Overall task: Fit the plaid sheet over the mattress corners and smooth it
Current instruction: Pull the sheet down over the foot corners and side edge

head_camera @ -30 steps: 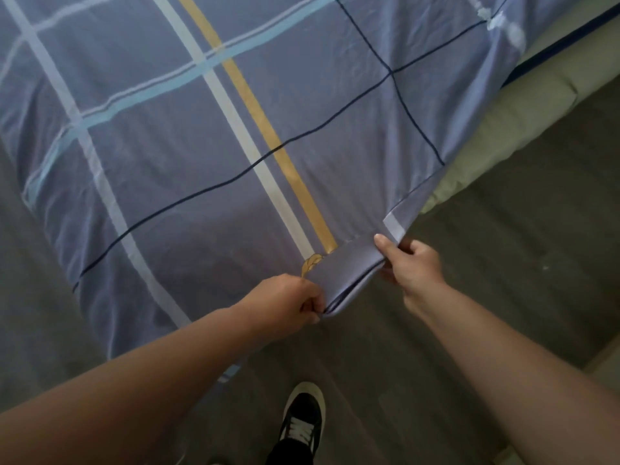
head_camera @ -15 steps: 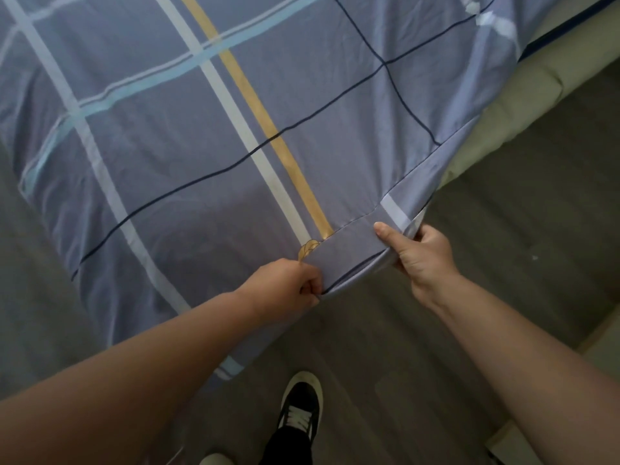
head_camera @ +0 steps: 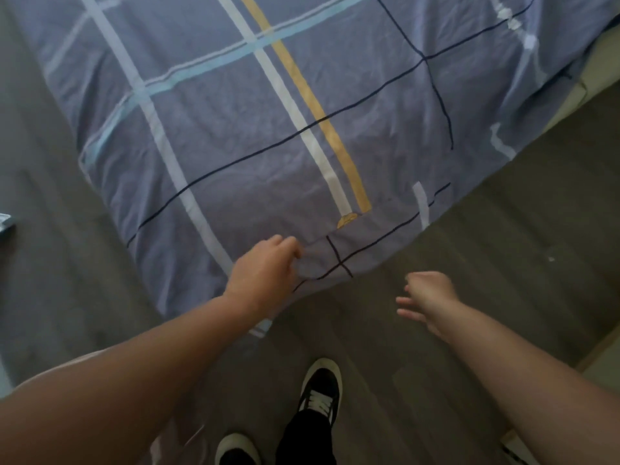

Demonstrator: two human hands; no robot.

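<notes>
The plaid sheet (head_camera: 255, 135), blue-grey with white, light blue, yellow and dark lines, lies over the near corner of the mattress. A bare cream strip of mattress (head_camera: 600, 58) shows at the upper right. My left hand (head_camera: 265, 270) rests against the sheet at the corner, fingers curled on a small fold of fabric; whether it pinches it is unclear. My right hand (head_camera: 426, 297) hovers off the bed to the right of the corner, fingers spread, holding nothing.
Grey wood-look floor (head_camera: 503, 229) surrounds the bed corner. My black and white shoes (head_camera: 322, 387) stand just below the corner. A small pale object (head_camera: 5, 223) lies at the left edge. A light-coloured edge (head_camera: 600, 360) shows at the lower right.
My right hand has let go of the sheet edge and pulled back to the right. The sheet corner has dropped down over the mattress corner. My left hand stays at the corner.
</notes>
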